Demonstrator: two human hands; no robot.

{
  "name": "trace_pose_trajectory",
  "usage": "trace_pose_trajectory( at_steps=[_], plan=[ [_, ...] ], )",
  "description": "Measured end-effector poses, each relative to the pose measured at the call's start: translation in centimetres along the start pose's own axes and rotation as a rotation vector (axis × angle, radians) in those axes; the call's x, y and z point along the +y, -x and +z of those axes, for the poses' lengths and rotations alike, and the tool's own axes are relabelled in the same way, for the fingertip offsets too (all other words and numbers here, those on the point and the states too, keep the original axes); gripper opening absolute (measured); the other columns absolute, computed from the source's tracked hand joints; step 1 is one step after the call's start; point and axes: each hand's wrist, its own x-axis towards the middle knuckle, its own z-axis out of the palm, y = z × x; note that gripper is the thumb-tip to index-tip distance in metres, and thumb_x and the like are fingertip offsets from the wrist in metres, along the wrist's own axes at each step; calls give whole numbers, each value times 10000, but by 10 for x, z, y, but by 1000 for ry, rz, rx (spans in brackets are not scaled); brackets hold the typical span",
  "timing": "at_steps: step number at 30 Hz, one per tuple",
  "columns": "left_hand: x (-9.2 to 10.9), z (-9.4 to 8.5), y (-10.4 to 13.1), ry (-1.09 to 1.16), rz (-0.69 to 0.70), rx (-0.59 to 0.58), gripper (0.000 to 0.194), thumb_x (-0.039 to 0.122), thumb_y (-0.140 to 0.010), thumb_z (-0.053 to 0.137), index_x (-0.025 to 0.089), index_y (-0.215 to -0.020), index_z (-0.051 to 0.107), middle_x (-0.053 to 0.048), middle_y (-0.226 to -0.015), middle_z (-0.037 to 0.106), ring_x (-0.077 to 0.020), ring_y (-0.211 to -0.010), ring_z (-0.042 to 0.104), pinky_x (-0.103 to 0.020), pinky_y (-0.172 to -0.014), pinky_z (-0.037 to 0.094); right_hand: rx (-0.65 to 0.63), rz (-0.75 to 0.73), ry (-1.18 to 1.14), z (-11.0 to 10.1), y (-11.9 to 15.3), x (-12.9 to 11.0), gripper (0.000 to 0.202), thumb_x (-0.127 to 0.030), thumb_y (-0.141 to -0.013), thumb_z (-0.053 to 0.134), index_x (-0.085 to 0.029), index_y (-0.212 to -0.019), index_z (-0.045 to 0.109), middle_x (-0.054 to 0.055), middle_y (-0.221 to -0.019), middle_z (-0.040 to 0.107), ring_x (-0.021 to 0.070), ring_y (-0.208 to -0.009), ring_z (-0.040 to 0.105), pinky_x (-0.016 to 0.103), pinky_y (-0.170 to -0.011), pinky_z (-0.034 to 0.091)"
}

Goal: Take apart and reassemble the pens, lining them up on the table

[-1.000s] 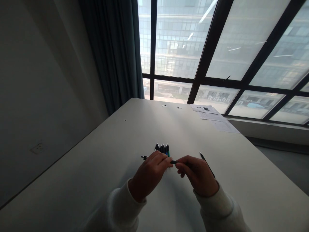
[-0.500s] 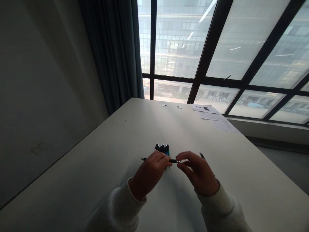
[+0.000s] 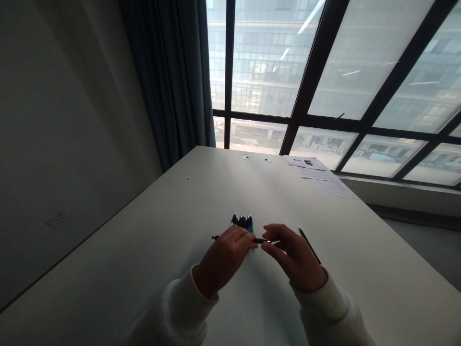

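A dark pen (image 3: 258,240) lies level across the middle of the view, with my left hand (image 3: 225,257) wrapped around its barrel. Its clicker end sticks out to the left of that hand, and its shiny tip points right. At the tip, the thumb and fingertips of my right hand (image 3: 290,252) close around the metal end. Just beyond my left hand, several pens (image 3: 243,221) lie side by side with their ends pointing away; the hand covers part of them. Another dark pen (image 3: 309,244) rests slanted on the table, right beside my right hand.
The white table (image 3: 162,230) reaches toward a large window. Several printed sheets (image 3: 320,175) lie along its far right edge. Two small white round pieces (image 3: 245,157) sit near the far edge. A wall and dark curtain (image 3: 176,77) stand on the left.
My right thumb has moved slightly left and in onto the pen's tip. More of the slanted pen on the right shows now. My left hand has hardly moved.
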Motion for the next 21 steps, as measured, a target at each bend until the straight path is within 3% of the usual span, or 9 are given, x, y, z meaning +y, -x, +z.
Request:
trace_pose_trajectory(
  at_steps=[5,13,21],
  plan=[
    [1,0,2,-6,-1,1,120,164,-903,565,143,-1004,627,-54,-856,656,-181,-789,590,-321,-699,533,-35,7,114,-1,0,-1,197,-338,-893,587,-161,-848,661,37,-698,662,149,-615,620,279,-584,528],
    [-2,3,4,16,-43,-56,159,217,-928,529,140,-1020,633,-60,-841,663,-186,-782,604,-333,-700,536,26,-128,147,-4,1,0,35,-210,-852,637,-190,-863,663,39,-793,679,160,-709,632,283,-647,524],
    [5,-2,3,59,-72,-102,228,252,-971,422,173,-1105,589,-64,-857,660,-171,-786,642,-303,-723,549,26,-198,28,-3,0,-2,77,-201,-849,654,-208,-917,687,60,-930,684,180,-828,650,306,-728,544]
  ],
)
